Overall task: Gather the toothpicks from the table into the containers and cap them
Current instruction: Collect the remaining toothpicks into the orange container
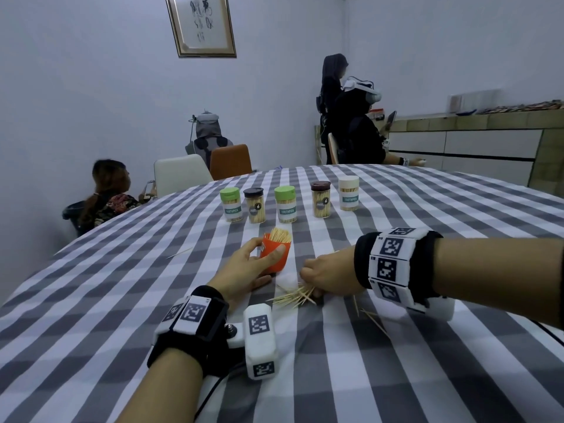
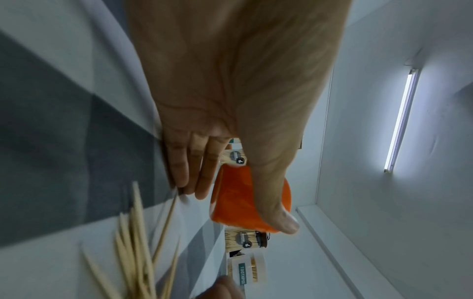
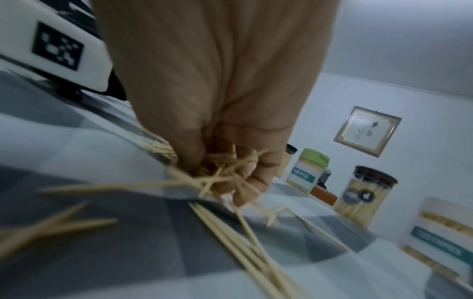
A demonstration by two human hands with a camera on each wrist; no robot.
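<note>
Five capped toothpick containers (image 1: 288, 201) stand filled. Left hand (image 1: 244, 270) grips the uncapped orange container (image 1: 274, 254); right hand (image 1: 323, 277) pinches loose toothpicks (image 1: 294, 299). Strays remain on the worktop (image 1: 396, 361).

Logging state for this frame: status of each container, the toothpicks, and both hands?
orange container: uncapped, tilted, part-filled with toothpicks, held.
left hand: grips the orange container.
right hand: fingers curled round a bunch of loose toothpicks on the tablecloth.
scattered toothpicks: lying loose on the cloth.
five containers in the back row: upright, capped, filled.
</note>
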